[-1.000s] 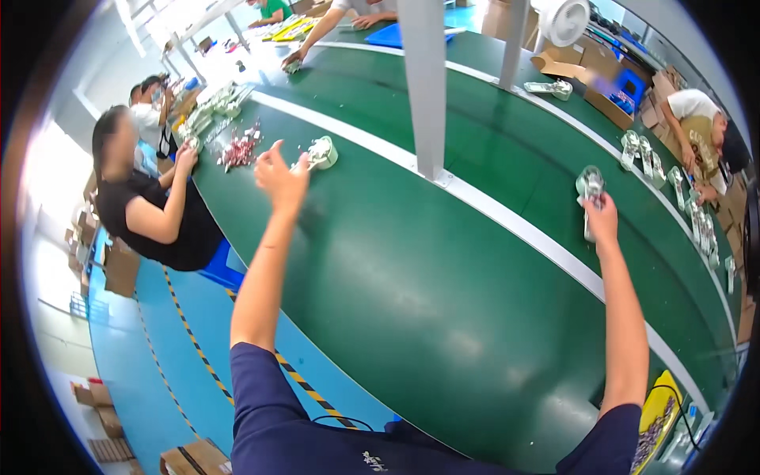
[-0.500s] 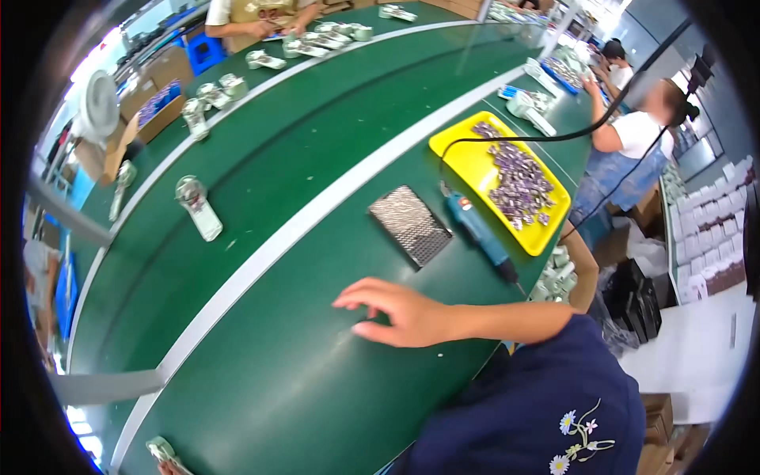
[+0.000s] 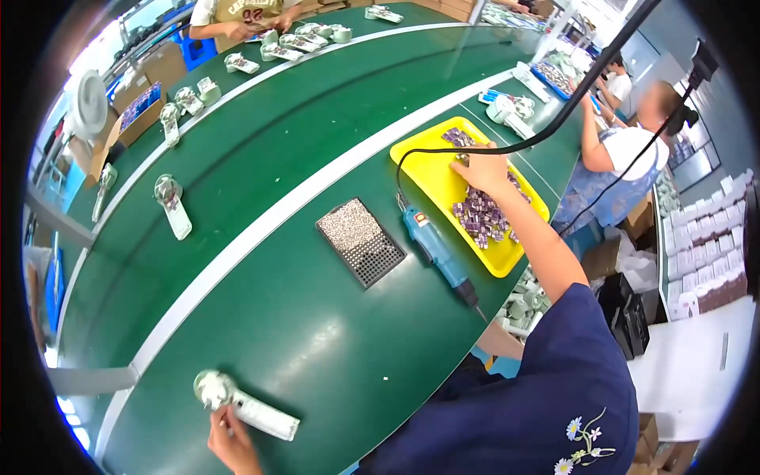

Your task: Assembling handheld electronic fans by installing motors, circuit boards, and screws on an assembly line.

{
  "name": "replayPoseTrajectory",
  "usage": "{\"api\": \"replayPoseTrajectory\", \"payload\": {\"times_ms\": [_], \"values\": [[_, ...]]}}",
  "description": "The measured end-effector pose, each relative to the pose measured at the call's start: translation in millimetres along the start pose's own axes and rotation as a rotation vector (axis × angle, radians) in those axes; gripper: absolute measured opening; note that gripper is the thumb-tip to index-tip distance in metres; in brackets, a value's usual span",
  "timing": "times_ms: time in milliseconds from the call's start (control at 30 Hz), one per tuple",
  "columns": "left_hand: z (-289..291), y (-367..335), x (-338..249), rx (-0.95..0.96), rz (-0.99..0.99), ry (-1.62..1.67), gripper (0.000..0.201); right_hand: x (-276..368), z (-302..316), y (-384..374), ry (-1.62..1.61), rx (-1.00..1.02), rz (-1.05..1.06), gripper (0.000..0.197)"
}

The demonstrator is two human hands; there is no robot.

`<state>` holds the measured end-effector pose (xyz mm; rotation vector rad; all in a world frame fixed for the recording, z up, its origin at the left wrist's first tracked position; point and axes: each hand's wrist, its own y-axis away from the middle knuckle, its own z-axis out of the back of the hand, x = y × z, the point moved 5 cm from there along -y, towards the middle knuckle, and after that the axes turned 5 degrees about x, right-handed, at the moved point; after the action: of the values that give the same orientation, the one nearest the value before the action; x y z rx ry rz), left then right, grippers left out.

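Observation:
At the lower left, my left hand (image 3: 232, 445) grips a pale green and white handheld fan (image 3: 267, 416) by the edge below its round head. Its handle points right, over the green table. My right hand (image 3: 484, 169) reaches into a yellow tray (image 3: 423, 168), fingers bent down among small purple-and-silver parts (image 3: 480, 218). What its fingertips pinch is hidden. Beside the tray lies a blue electric screwdriver (image 3: 434, 247), its bit toward the table's near edge. Left of that sits a black perforated screw plate (image 3: 360, 241) covered with small silver screws.
A black cable (image 3: 507, 148) passes over the tray and my right hand. Beyond a metal rail, several similar fans (image 3: 172, 207) lie on the green conveyor (image 3: 269, 182). Co-workers sit at the far side and on the right. Pale green shells (image 3: 524, 305) fill a container below the table edge.
My right hand has gone from over the bare table up into the yellow tray. My left hand has brought the fan in from the lower-left edge. The view has shifted slightly.

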<state>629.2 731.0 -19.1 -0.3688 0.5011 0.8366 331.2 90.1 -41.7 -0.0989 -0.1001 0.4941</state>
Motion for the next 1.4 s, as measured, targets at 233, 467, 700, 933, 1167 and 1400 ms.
{"api": "replayPoseTrajectory", "payload": {"times_ms": [233,467,700,933,1167,1400], "values": [[-71,-35,-86,0.180,-0.282,0.151,0.002,-24,15,-7,-0.224,-0.154,0.322,0.026],[-83,-27,-70,0.170,-0.250,0.396,0.006,100,62,166,-1.613,0.359,0.042,0.032],[-83,-34,-61,0.241,-0.172,0.630,0.009,260,25,253,-1.715,1.072,0.197,0.054],[-94,-31,-62,0.228,-0.126,0.716,0.009,301,24,257,-1.011,0.631,0.751,0.053],[-95,-33,-58,0.183,-0.178,0.707,0.009,335,38,268,-0.717,0.352,1.057,0.050],[-94,-32,-59,0.183,-0.171,0.693,0.008,332,34,272,-0.698,0.387,0.939,0.040]]}}
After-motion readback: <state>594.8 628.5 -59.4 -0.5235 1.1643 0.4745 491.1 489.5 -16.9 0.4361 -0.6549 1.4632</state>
